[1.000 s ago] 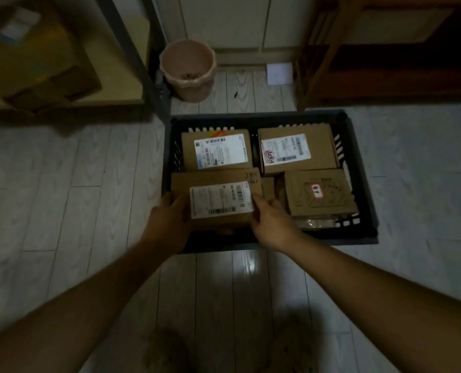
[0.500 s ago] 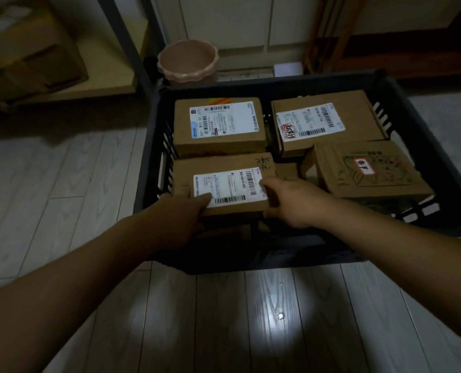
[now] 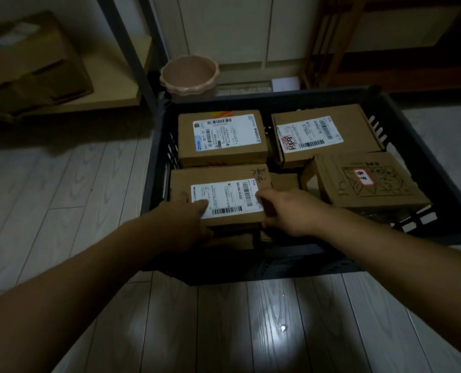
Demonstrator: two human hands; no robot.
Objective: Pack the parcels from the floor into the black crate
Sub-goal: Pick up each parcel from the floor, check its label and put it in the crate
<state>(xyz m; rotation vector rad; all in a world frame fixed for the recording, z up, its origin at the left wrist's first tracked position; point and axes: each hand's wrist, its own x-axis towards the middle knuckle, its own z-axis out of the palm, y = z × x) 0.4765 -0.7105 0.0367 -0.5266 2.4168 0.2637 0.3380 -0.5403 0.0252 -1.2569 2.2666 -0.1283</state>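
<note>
Shifted deeper into the black crate point(image 3: 277, 97), the near-left parcel point(image 3: 218, 175), one of four showing, is gripped endwise by left hand point(image 3: 181, 222) and right hand point(image 3: 291, 211).

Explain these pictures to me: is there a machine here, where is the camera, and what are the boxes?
No machine: these are a person's two bare arms, filmed by a camera worn on the head that looks down at the hands. On the wooden floor stands a black crate holding cardboard parcels, four showing on top. The left hand and right hand grip the near-left parcel, which bears a white label, at its two ends. Beside it lie the far-left parcel, the far-right parcel and a near-right parcel with a drawn pattern. Behind the crate stands a pink bin, and a large cardboard box sits on a low shelf at the left.
</note>
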